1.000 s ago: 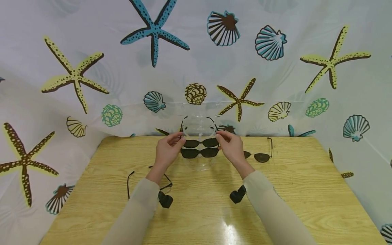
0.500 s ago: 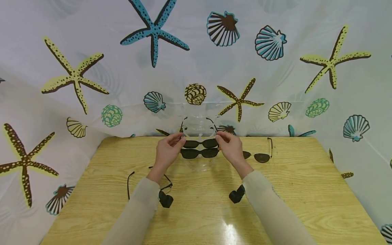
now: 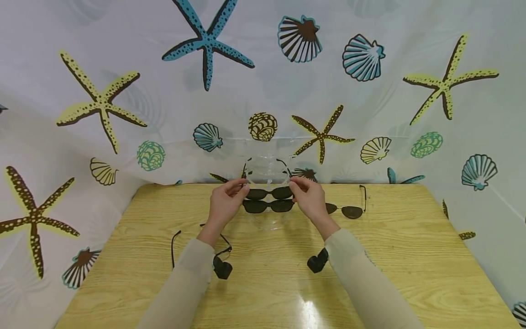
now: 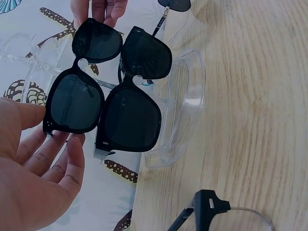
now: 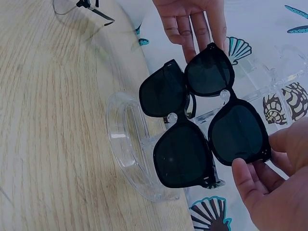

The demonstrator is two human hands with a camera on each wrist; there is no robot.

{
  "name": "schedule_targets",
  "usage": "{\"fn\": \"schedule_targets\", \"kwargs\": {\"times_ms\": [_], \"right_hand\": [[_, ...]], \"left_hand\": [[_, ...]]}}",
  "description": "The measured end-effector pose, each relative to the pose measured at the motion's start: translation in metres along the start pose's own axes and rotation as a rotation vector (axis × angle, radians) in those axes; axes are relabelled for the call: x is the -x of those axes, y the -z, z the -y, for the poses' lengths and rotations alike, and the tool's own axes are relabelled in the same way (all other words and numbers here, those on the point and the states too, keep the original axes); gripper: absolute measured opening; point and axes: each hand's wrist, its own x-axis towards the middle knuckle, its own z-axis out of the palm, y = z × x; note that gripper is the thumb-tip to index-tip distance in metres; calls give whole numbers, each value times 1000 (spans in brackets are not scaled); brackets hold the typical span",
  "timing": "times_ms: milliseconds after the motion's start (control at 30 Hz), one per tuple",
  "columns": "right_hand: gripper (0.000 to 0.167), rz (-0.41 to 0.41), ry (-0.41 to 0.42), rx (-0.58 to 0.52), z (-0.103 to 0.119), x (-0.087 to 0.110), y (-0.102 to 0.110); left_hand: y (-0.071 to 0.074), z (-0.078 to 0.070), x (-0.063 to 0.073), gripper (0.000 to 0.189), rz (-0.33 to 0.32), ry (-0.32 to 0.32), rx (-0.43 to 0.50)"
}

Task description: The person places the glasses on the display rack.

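Observation:
Two pairs of black sunglasses sit one above the other on a clear plastic display stand (image 4: 195, 91). My left hand (image 3: 223, 203) pinches the left corner of the upper sunglasses (image 3: 257, 194), thumb in front and fingers around the temple side. At the opposite corner, my right hand (image 3: 310, 198) grips the same pair, its thumb and fingers near the hinge in the right wrist view. Directly below, the lower sunglasses (image 3: 255, 206) rest on the stand, untouched by either hand. The temples of the upper pair point back toward the patterned cloth.
Aviator sunglasses (image 3: 352, 212) lie on the wooden table (image 3: 271, 283), right of the stand and partly behind my right hand. Thin-framed eyeglasses (image 3: 223, 250) lie to the left, partly covered by my left forearm. A cloth (image 3: 246, 91) printed with shells and starfish hangs behind.

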Motion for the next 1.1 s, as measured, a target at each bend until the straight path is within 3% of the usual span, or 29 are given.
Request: {"fn": "schedule_targets", "kwargs": {"times_ms": [1100], "right_hand": [[36,18,22,42,0,1,3]], "left_hand": [[3,-2,3,42,7,-17,-21]]}}
